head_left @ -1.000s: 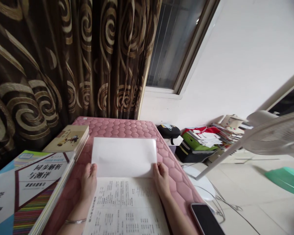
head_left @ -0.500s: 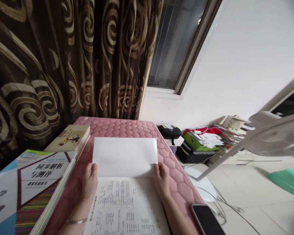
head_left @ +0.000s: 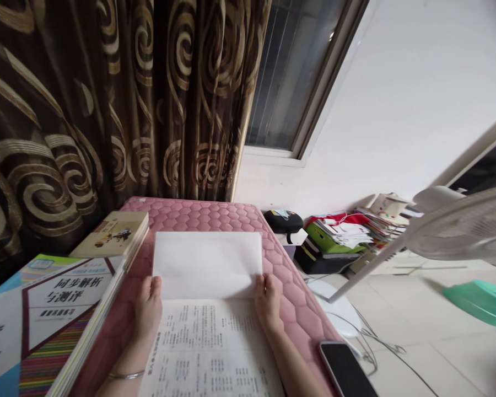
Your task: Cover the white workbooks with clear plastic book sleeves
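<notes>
A white sheet of paper (head_left: 208,262), blank on the side facing me, spans the space between my hands, with a faint crease across it. My left hand (head_left: 149,306) pinches its left edge, thumb on top; a silver bangle circles that wrist. On the opposite edge, my right hand (head_left: 268,303) grips the paper the same way. Below the blank part lies a printed page (head_left: 215,347) covered in columns of characters, reaching down to the frame's bottom. Whether the two are one folded sheet I cannot tell. Under them is a pink quilted mattress (head_left: 198,215).
Stacked books (head_left: 70,309) lie on the left, a tan book (head_left: 111,234) behind them. A phone (head_left: 347,369) rests at the mattress's right edge. On the floor beyond stand a white fan (head_left: 458,226), cables, piled papers (head_left: 347,234) and a green object (head_left: 479,302). A patterned curtain (head_left: 182,99) hangs behind.
The whole view has shifted slightly, so everything sits a little further left. Both hands keep the same hold on the paper.
</notes>
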The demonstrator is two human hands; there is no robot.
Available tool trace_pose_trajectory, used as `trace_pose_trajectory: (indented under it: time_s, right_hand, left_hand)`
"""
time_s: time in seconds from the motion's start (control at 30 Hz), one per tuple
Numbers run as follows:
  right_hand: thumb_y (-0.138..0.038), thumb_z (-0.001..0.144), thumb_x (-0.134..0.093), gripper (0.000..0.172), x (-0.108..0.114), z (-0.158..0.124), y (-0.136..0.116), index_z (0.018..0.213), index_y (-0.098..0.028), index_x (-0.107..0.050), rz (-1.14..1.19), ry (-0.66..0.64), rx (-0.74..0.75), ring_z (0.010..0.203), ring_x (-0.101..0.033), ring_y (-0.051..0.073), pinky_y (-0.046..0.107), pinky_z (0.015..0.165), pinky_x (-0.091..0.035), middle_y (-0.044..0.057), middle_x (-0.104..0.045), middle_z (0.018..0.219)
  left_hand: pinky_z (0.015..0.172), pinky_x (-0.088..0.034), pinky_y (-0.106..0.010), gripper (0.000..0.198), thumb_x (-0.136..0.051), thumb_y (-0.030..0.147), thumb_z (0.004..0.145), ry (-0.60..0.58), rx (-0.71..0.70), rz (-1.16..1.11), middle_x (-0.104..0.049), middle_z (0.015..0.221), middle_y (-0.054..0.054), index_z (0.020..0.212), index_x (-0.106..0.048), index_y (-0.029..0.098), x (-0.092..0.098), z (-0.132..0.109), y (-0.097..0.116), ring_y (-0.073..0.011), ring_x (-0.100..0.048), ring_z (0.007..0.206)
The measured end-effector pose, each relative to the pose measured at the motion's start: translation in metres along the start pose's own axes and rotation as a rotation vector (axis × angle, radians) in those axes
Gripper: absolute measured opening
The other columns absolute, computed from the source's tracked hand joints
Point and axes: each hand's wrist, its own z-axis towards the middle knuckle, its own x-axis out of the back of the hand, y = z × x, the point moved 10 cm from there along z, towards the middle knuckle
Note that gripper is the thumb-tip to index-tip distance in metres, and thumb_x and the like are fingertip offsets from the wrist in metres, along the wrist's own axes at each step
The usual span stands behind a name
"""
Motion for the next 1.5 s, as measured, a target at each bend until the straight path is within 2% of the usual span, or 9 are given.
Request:
trace_pose_trajectory:
  time_s: [0.23,0.5,0.7,0.83,1.03,1.17,1.37,1.43,1.5]
  right_hand:
    - [-0.064,0.087,-0.046,0.045,0.001,-0.003,-0.003,0.081,-0.021,-0.059,0.061,-0.053,0.013,0.069,-0.053,0.02,0.032,0.063,-0.043,0.005,-0.063,0.074]
    - [-0.056,0.087,-0.047,0.039,0.003,0.003,0.004,0.075,-0.021,-0.058,0.0,0.03,0.028,0.064,-0.049,0.019,0.033,0.062,-0.042,0.005,-0.061,0.069]
    - [-0.059,0.086,-0.05,0.041,-0.002,0.0,0.005,0.075,-0.02,-0.055,0.137,-0.079,-0.03,0.064,-0.047,0.017,0.029,0.059,-0.04,0.001,-0.057,0.069]
    - [-0.061,0.081,-0.058,0.043,-0.008,0.005,0.009,0.072,-0.02,-0.052,0.195,-0.124,-0.09,0.061,-0.044,0.014,0.025,0.055,-0.037,-0.003,-0.05,0.065]
    - [-0.062,0.077,-0.051,0.042,-0.03,0.032,0.021,0.064,-0.022,-0.051,-0.094,-0.175,-0.09,0.055,-0.048,0.017,0.027,0.052,-0.036,0.0,-0.054,0.058]
    - [-0.048,0.079,-0.051,0.028,-0.041,0.038,0.025,0.065,-0.024,-0.052,-0.237,-0.168,-0.066,0.058,-0.055,0.021,0.029,0.055,-0.037,0.005,-0.062,0.062]
    - [-0.033,0.085,-0.05,0.019,-0.051,0.033,0.032,0.069,-0.023,-0.053,-0.461,-0.23,-0.092,0.062,-0.06,0.023,0.03,0.055,-0.035,0.011,-0.067,0.071]
    - [-0.031,0.087,-0.05,0.018,-0.055,0.032,0.032,0.073,-0.021,-0.056,-0.529,-0.269,-0.11,0.065,-0.063,0.024,0.03,0.055,-0.036,0.013,-0.069,0.076]
    - [-0.029,0.089,-0.049,0.019,-0.059,0.032,0.032,0.077,-0.019,-0.059,-0.588,-0.306,-0.13,0.069,-0.065,0.026,0.031,0.057,-0.038,0.015,-0.07,0.081]
  left_hand:
    - [0.064,-0.045,-0.03,0.035,-0.043,0.057,0.08,-0.006,0.05,0.011,-0.061,0.07,0.0,0.075,-0.051,0.024,-0.002,0.002,-0.007,-0.0197,-0.057,0.069]
    - [0.068,-0.048,-0.03,0.036,-0.046,0.058,0.078,0.003,0.037,-0.013,-0.066,0.075,-0.001,0.078,-0.054,0.023,-0.003,0.009,-0.008,-0.0205,-0.061,0.074]
    - [0.073,-0.05,-0.031,0.038,-0.046,0.057,0.077,-0.037,0.022,0.024,-0.071,0.089,-0.006,0.087,-0.058,0.022,-0.008,0.019,-0.014,-0.0225,-0.064,0.084]
    - [0.068,-0.049,-0.029,0.038,-0.041,0.055,0.082,-0.079,-0.016,0.096,-0.071,0.086,-0.005,0.087,-0.058,0.021,-0.015,0.025,-0.008,-0.0206,-0.065,0.078]
    - [0.06,-0.042,-0.026,0.026,-0.045,0.042,0.085,-0.16,-0.063,0.311,-0.069,0.073,-0.006,0.074,-0.056,0.021,-0.033,0.046,0.002,-0.0196,-0.063,0.069]
    - [0.064,-0.042,-0.03,0.025,-0.048,0.035,0.087,-0.188,-0.075,0.527,-0.07,0.072,-0.013,0.07,-0.058,0.019,-0.042,0.054,0.002,-0.0252,-0.067,0.075]
    - [0.071,-0.046,-0.036,0.024,-0.049,0.026,0.09,-0.184,-0.126,0.765,-0.07,0.092,-0.023,0.097,-0.064,0.008,-0.047,0.051,0.006,-0.0321,-0.068,0.088]
    - [0.078,-0.047,-0.042,0.03,-0.042,0.019,0.091,-0.168,-0.164,0.813,-0.067,0.104,-0.027,0.108,-0.062,0.004,-0.052,0.045,0.015,-0.0351,-0.066,0.098]
    - [0.091,-0.045,-0.046,0.035,-0.037,0.015,0.092,-0.185,-0.24,0.831,-0.061,0.122,-0.026,0.116,-0.062,0.007,-0.065,0.034,0.026,-0.0346,-0.061,0.112]
